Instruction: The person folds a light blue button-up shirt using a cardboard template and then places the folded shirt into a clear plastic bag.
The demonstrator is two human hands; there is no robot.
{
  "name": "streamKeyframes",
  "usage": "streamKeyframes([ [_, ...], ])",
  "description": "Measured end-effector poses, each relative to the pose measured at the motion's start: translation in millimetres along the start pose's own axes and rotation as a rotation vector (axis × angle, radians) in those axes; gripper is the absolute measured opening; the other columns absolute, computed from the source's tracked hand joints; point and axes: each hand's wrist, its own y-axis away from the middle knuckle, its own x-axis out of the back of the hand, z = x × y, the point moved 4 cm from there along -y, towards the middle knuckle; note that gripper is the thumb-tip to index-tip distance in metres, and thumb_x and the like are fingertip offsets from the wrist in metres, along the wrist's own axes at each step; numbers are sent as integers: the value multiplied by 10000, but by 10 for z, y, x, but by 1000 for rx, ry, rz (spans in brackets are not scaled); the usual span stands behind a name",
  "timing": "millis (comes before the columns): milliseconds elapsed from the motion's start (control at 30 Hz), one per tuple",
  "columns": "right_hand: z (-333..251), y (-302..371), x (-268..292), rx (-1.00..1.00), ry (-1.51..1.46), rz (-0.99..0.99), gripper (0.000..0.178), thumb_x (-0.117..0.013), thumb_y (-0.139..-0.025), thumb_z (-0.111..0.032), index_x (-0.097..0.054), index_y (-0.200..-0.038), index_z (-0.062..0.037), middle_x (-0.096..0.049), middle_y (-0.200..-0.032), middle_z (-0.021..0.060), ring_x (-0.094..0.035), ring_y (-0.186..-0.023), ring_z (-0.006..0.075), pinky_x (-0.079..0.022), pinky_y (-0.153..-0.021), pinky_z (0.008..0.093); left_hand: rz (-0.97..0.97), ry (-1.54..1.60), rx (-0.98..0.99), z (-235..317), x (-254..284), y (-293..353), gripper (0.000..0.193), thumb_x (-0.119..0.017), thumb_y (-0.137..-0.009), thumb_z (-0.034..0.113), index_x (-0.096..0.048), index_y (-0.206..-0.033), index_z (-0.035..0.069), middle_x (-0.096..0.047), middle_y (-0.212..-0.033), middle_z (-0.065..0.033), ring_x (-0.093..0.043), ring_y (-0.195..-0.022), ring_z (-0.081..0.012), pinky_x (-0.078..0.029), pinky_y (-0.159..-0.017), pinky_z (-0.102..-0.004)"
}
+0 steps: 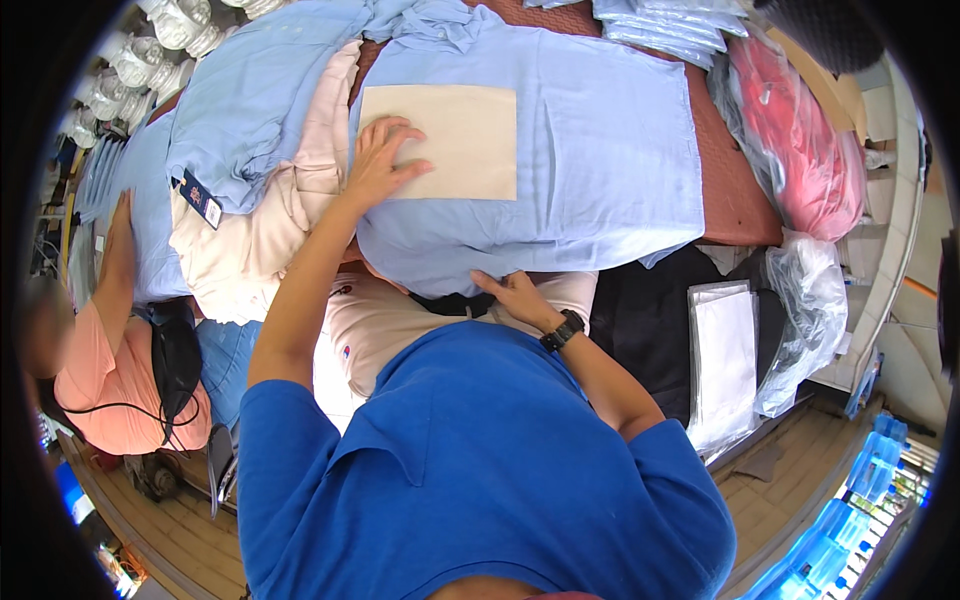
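Observation:
A light blue garment (620, 140) lies spread on the table before me, with a beige rectangular card (465, 125) on top of it. My left hand (385, 160) rests on the card's left part, fingers spread and thumb pointing right. At the garment's near edge, my right hand (512, 298) has its thumb against the cloth and its fingers curled, pinching the edge; part of the fingers is hidden. A dark watch (563, 331) is on my right wrist. Left of the card are a pale pink garment (270, 225) and another light blue garment (240, 120) with a dark hang tag (200, 200).
The reddish-brown table cover (740, 200) shows at the right. Clear-bagged blue garments (665, 25) and a bagged red garment (800, 130) lie beyond. A white packet (722, 365) rests on black cloth (640, 320) nearby. A person in a peach top (115, 385) works at my left.

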Motion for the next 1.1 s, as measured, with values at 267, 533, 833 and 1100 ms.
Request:
streamKeyframes([
  [267, -935, -254, 39, 15, -332, -71, 405, -615, -969, -383, -655, -1091, 1, -683, -948, 24, -606, -869, 87, -489, -760, 240, -184, 289, 165, -225, 20, -146, 507, -499, -944, 571, -656, -1172, 145, -552, -1284, -61, -410, -1239, -253, -282, -1091, -397],
  [533, -1680, -1729, 492, 65, -740, 68, 347, -527, -1018, -266, -568, -1215, 17, -625, -1224, 146, -629, -1020, 245, -509, -887, 375, -45, 722, 539, -673, -118, -113, 776, -367, -988, 601, -510, -1329, -81, -513, -1327, -223, -395, -1318, -280, -302, -1116, -365],
  [833, -1090, -201, 409, 723, 819, 600, 184, -697, -797, -46, -579, -937, -24, -548, -864, 152, -546, -806, 343, -444, -745, 427, -1, 259, 228, -417, -1, -81, 574, -627, -938, 352, -525, -1324, -61, -540, -1320, -227, -456, -1266, -351, -339, -1099, -384],
  [1100, 21, 797, 1735, 69, 1088, 1193, 541, -791, -725, -134, -447, -1114, 14, -504, -1043, 208, -522, -1006, 348, -445, -875, 442, 64, 221, 169, -336, 67, -41, 421, -594, -958, 261, -562, -1238, -52, -581, -1232, -176, -496, -1162, -343, -374, -1026, -384],
])
